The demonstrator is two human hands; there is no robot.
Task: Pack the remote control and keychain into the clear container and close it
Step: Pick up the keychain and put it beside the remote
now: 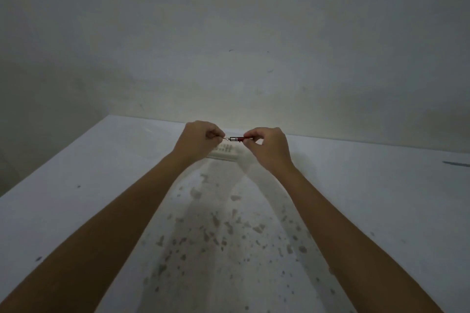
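A small red and black keychain (237, 139) is stretched level between both hands, above the far part of the table. My left hand (201, 140) pinches its thin metal end and my right hand (267, 146) pinches its red end. Just below them a white remote control (225, 152) with rows of buttons lies flat on the table, partly hidden behind the hands. A faint see-through shape (150, 132) lies left of my left hand; I cannot tell whether it is the clear container.
The white table (101, 185) has worn, speckled patches in the middle and ends at a plain grey wall (229, 46). A dark mark (456, 163) shows at the table's far right edge.
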